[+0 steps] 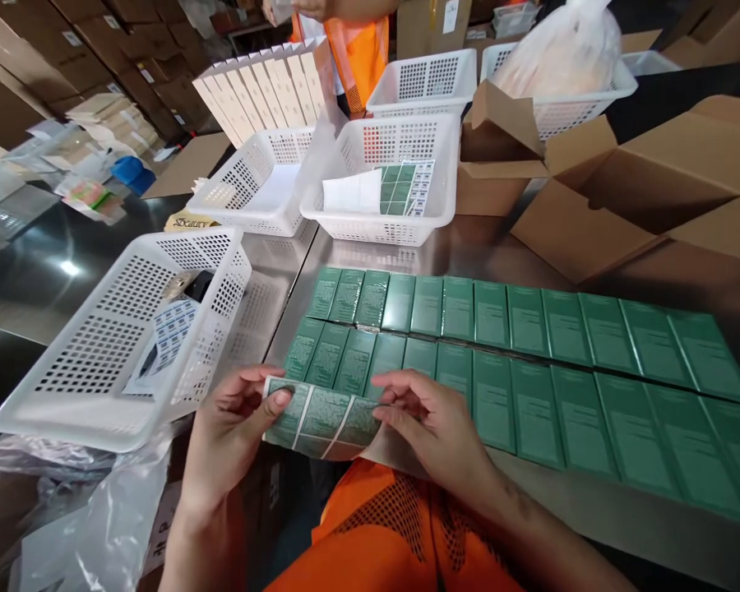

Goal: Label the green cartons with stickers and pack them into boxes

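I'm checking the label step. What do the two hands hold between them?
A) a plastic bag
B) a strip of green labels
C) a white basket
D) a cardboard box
B: the left hand and right hand pinch the ends of a strip of green labels, beside rows of green boxes.

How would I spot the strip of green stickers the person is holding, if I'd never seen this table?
Start at the two long rows of green boxes on the steel table. At their near left end, both hands hold the sticker strip: left hand, right hand. Unlike the flat boxes, it curls and has white gaps.
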The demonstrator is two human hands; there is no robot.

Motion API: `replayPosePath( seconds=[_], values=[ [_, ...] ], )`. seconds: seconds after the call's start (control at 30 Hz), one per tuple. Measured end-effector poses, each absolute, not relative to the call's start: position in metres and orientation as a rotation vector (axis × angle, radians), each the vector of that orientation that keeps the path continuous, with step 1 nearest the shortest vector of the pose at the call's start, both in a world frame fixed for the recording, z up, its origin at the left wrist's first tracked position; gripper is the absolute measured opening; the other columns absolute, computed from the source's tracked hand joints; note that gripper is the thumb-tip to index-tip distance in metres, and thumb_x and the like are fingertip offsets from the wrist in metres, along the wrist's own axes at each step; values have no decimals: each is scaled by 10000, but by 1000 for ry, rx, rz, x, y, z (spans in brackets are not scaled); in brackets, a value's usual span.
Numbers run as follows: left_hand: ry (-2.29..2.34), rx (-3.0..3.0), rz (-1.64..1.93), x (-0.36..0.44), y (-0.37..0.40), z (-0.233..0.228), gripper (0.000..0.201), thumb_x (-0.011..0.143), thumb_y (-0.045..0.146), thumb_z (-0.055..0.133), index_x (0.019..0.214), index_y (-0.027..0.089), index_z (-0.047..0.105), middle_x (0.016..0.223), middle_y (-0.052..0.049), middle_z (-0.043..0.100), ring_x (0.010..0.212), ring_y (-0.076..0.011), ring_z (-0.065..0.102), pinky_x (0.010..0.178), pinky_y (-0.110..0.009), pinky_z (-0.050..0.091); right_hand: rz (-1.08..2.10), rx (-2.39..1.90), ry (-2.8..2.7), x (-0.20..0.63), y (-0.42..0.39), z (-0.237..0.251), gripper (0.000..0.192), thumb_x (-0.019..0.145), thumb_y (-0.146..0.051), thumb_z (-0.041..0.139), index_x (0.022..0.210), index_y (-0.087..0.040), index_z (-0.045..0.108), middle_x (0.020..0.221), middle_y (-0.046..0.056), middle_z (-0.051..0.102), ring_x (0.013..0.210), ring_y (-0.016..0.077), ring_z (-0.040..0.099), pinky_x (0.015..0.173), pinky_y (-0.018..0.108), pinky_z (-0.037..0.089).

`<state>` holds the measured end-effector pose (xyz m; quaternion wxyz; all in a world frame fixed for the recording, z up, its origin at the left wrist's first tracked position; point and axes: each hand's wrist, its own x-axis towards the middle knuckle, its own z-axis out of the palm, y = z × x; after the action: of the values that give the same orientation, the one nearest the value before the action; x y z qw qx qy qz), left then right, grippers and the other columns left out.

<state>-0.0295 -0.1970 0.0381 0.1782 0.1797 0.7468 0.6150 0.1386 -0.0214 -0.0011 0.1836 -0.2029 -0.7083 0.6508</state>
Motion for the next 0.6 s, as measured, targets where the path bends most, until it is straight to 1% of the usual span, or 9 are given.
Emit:
replayPosePath(
  seconds=[0.07, 0.13, 0.23, 0.3, 0.37, 0.43, 0.5, 0.57, 0.6],
  values=[
    [2107, 393, 1685, -28, -198, 36, 293, 633, 340, 878, 835, 188, 731, 673, -1, 700, 613, -115, 609, 551, -168, 483, 1746, -593, -2039, 142, -22, -1, 177, 894, -241, 644, 1055, -267, 712, 859, -4, 731, 749, 152, 695, 657, 252, 558],
    [2091, 298, 1658, -26, -200, 32, 314, 616, 359, 887, 827, 185, 734, 696, -11, 712, 635, -122, 616, 575, -180, 490, 1600, -586, -2149, 145, -25, -1, 155, 925, -239, 607, 1028, -267, 719, 884, -5, 755, 761, 158, 710, 674, 261, 569],
    [2027, 224, 1634, -24, -203, 23, 319, 609, 381, 890, 787, 174, 724, 690, -9, 701, 625, -117, 599, 564, -181, 474, 1314, -427, -2310, 151, -32, -4, 211, 967, -181, 512, 1002, -264, 703, 891, -6, 769, 779, 163, 727, 709, 277, 590],
    [1998, 175, 1639, -27, -204, 16, 341, 594, 406, 895, 733, 160, 703, 660, -1, 677, 603, -105, 574, 548, -174, 455, 1049, -186, -2340, 157, -37, -5, 232, 949, -134, 512, 990, -271, 695, 953, 3, 773, 908, 190, 731, 855, 334, 586],
    [1993, 93, 1669, -35, -204, 10, 389, 558, 433, 906, 712, 157, 680, 639, 10, 655, 584, -98, 555, 533, -172, 442, 924, 65, -2321, 165, -40, -4, 186, 923, -167, 583, 994, -297, 695, 998, -9, 771, 990, 199, 718, 1025, 389, 513],
    [1992, 19, 1705, -48, -206, 5, 425, 527, 445, 912, 726, 165, 662, 620, 30, 625, 550, -84, 522, 506, -166, 419, 1050, 210, -2296, 176, -37, 3, 122, 913, -282, 647, 999, -351, 700, 942, -43, 774, 910, 182, 734, 1056, 364, 495],
    [2007, 2, 1715, -63, -209, 3, 415, 531, 436, 898, 726, 176, 640, 583, 54, 574, 503, -73, 466, 470, -167, 384, 1280, 231, -2245, 184, -28, 13, 142, 935, -362, 622, 1052, -394, 696, 867, -52, 770, 824, 188, 738, 996, 356, 542],
    [2076, 43, 1675, -73, -210, 4, 335, 602, 419, 832, 680, 185, 605, 538, 63, 515, 465, -76, 413, 432, -181, 341, 1387, 110, -2169, 186, -14, 23, 167, 945, -320, 609, 1060, -401, 698, 810, -41, 757, 795, 208, 729, 884, 381, 584],
    [2111, 63, 1648, -75, -209, 5, 296, 643, 407, 789, 649, 188, 590, 514, 61, 492, 449, -83, 397, 415, -194, 316, 1407, -5, -2145, 184, -5, 27, 158, 938, -289, 616, 1022, -382, 711, 785, -32, 747, 776, 210, 718, 820, 381, 590]
  ],
)
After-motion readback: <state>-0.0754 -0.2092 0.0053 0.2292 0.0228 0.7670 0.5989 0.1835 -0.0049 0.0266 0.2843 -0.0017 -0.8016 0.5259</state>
